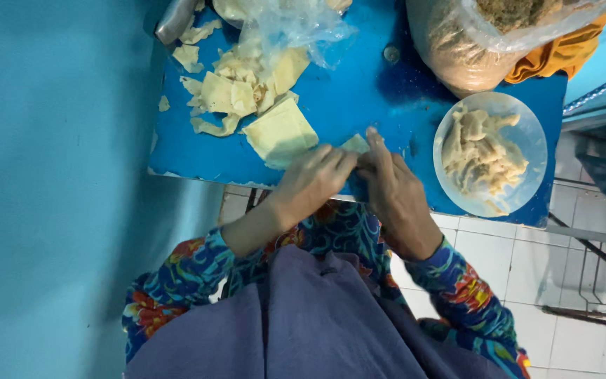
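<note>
Both hands meet at the near edge of a blue table. My left hand and my right hand pinch one pale yellow dough wrapper between their fingertips. Only a corner of the wrapper shows above the fingers. Just left of it lies a stack of square wrappers. Further back lie loose torn wrapper pieces.
A clear round bowl with folded dumplings sits right of my hands. A large plastic bag of brownish filling stands behind it, next to an orange cloth. A crumpled clear bag lies over the scraps. Teal wall left, white tiled floor right.
</note>
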